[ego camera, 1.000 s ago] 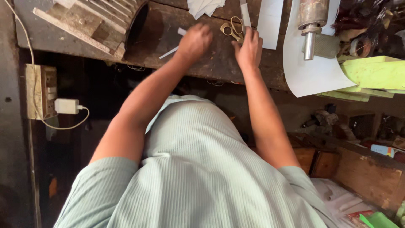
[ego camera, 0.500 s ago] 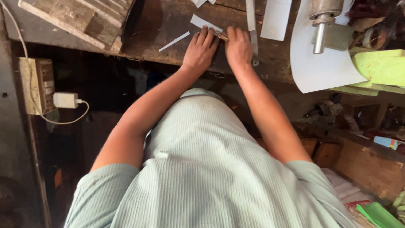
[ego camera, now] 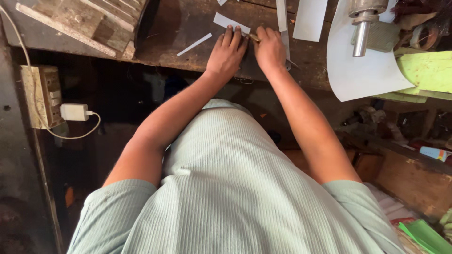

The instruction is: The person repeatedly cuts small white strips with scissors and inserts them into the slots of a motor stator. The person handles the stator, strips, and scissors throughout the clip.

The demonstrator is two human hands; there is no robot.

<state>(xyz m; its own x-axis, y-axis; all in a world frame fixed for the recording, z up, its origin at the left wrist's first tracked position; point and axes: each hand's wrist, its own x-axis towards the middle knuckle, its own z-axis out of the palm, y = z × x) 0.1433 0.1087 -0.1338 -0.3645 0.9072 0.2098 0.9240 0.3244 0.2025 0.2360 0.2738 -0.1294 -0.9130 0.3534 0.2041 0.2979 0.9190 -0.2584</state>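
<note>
Right hand (ego camera: 269, 49) grip closed on thin stick (ego camera: 254, 37); left hand (ego camera: 227, 52) flat, pressing white paper strip (ego camera: 230, 23).

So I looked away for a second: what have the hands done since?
Both hands drew together: the left hand and right hand now lie side by side on the dark workbench, a thin stick-like thing between them. The paper strips and plugged-in charger look unchanged.

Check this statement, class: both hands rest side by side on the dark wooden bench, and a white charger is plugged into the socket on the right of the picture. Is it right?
One detail is wrong. The head view shows the white charger and socket on the left of the picture, not the right. The left hand and right hand do rest side by side on the dark wooden bench.
</note>
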